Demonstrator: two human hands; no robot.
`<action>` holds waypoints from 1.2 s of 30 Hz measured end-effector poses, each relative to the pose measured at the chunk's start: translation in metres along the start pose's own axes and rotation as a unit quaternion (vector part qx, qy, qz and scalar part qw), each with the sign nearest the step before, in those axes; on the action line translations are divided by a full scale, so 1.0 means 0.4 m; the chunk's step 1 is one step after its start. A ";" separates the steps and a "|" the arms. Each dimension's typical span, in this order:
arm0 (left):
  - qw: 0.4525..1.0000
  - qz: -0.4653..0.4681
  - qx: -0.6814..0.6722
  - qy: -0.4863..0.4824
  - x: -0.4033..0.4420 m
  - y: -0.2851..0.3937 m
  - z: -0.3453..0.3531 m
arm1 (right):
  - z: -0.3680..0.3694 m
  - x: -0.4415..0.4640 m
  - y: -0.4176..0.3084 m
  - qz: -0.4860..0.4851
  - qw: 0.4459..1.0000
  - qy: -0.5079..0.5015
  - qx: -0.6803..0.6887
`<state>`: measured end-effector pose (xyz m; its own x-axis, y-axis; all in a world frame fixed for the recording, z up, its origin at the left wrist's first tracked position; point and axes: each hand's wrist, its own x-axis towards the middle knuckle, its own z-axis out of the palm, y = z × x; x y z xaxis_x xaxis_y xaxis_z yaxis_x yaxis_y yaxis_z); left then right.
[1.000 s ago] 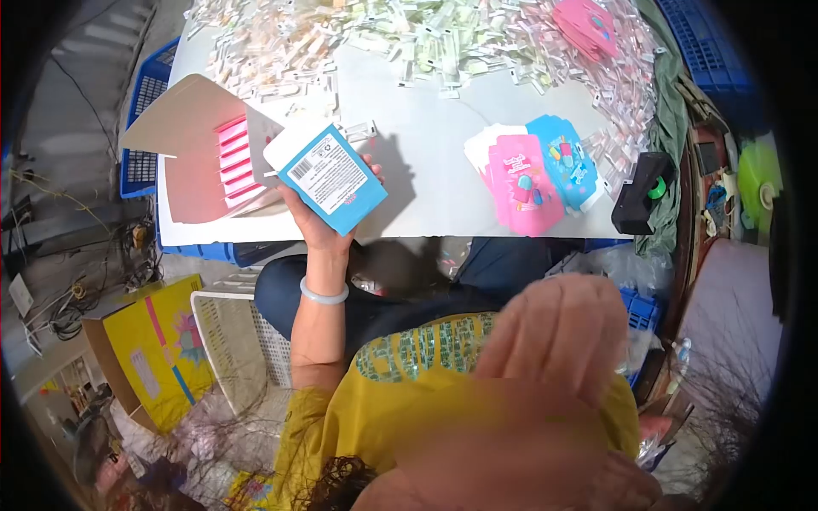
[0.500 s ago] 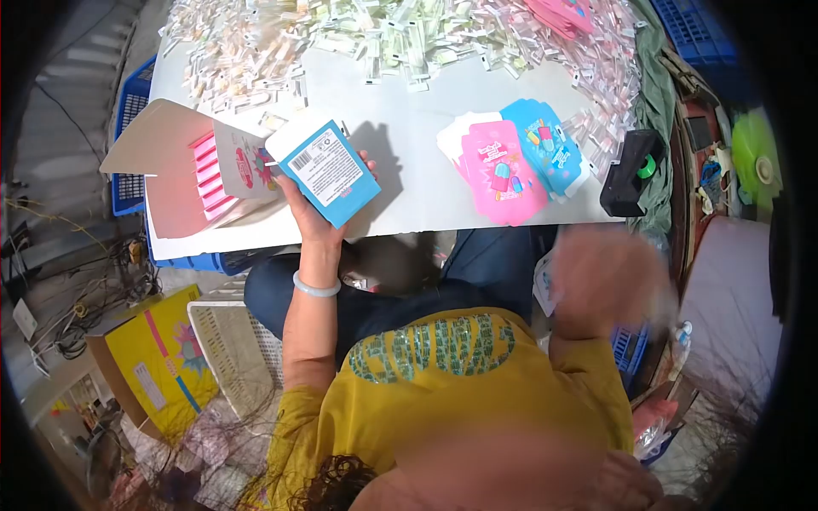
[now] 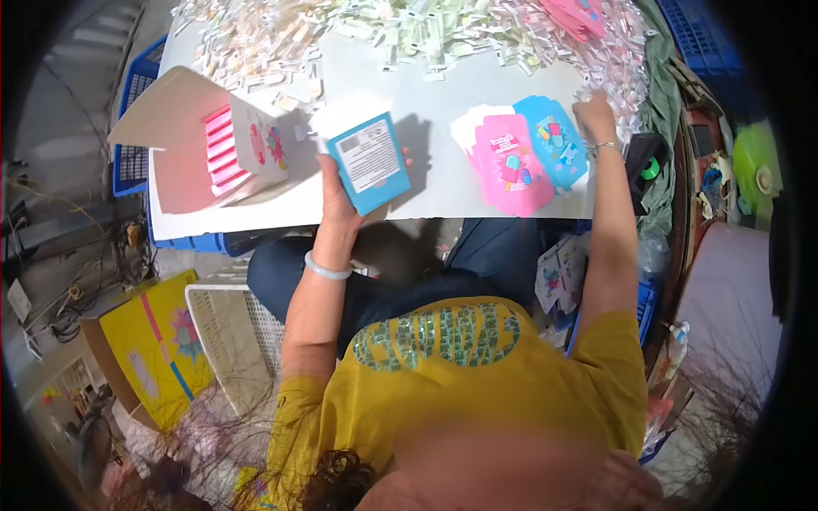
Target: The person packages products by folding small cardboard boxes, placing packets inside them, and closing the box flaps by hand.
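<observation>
My left hand (image 3: 338, 192) is wrapped around a small blue box (image 3: 371, 166) with a white printed label and barcode, held tilted above the front part of the table. The top end of the box shows white and washed out by the light. My right hand (image 3: 596, 117) reaches to the right side, at the edge of the heap of small clear packets (image 3: 618, 81). Its fingers are bent down together, and what they hold is too small to make out. Beside that hand lie flat blue cartons (image 3: 554, 140) and pink cartons (image 3: 511, 166), fanned out over white ones.
An open carton (image 3: 183, 170) holding a row of pink boxes (image 3: 223, 149) stands at the table's left. Heaped packets (image 3: 426, 34) cover the far side. A black device (image 3: 645, 170) sits at the right edge. A white basket (image 3: 230, 328) and yellow box (image 3: 158, 358) are below left.
My right hand has gone from beside my body up and forward to the packets on the right. The blue box in my left hand has shifted slightly right and turned more upright.
</observation>
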<state>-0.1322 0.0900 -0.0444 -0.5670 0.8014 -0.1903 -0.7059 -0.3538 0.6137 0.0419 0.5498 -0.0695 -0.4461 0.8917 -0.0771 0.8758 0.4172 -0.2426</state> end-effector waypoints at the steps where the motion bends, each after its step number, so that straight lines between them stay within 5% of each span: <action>1: 1.000 -0.013 -0.007 -0.012 0.000 -0.005 -0.002 | -0.018 -0.014 -0.025 -0.011 1.000 0.008 0.018; 3: 0.998 -0.045 -0.040 -0.027 -0.006 -0.013 -0.009 | -0.023 0.048 0.011 -0.035 0.999 0.011 -0.007; 6: 0.996 -0.072 -0.022 -0.036 -0.017 -0.018 -0.007 | -0.071 0.016 -0.079 -0.043 0.966 0.040 0.253; 7: 0.995 -0.073 -0.010 -0.063 -0.019 -0.021 -0.005 | -0.108 -0.040 -0.126 -0.033 0.922 0.051 0.382; 9: 0.985 -0.125 -0.067 -0.098 -0.031 -0.035 -0.002 | -0.175 -0.190 -0.234 -0.066 0.820 -0.148 0.549; 11: 0.977 -0.151 -0.082 -0.124 -0.046 -0.057 0.020 | -0.203 -0.347 -0.344 -0.221 0.649 -0.279 0.672; 13: 0.977 -0.157 -0.066 -0.128 -0.071 -0.077 0.052 | -0.232 -0.488 -0.445 -0.275 0.611 -0.312 0.674; 15: 0.978 -0.171 -0.057 -0.107 -0.115 -0.088 0.099 | -0.224 -0.562 -0.501 -0.317 0.597 -0.351 0.648; 19: 0.972 -0.177 -0.092 -0.127 -0.176 -0.118 0.126 | -0.207 -0.616 -0.523 -0.342 0.665 -0.406 0.526; 28: 0.979 -0.106 -0.085 -0.151 -0.227 -0.118 0.140 | -0.212 -0.686 -0.486 -0.444 0.600 -0.360 0.560; 32: 0.976 -0.104 -0.119 -0.153 -0.231 -0.127 0.132 | -0.237 -0.695 -0.470 -0.378 0.630 -0.433 0.522; 36: 0.984 -0.082 -0.045 -0.154 -0.238 -0.117 0.134 | -0.226 -0.690 -0.471 -0.400 0.603 -0.455 0.519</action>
<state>-0.0225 0.0561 -0.0139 -0.2964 0.9545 -0.0320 -0.8196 -0.2371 0.5216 0.0168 0.2408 0.0848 -0.9796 -0.1840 0.0814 -0.0626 -0.1056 -0.9924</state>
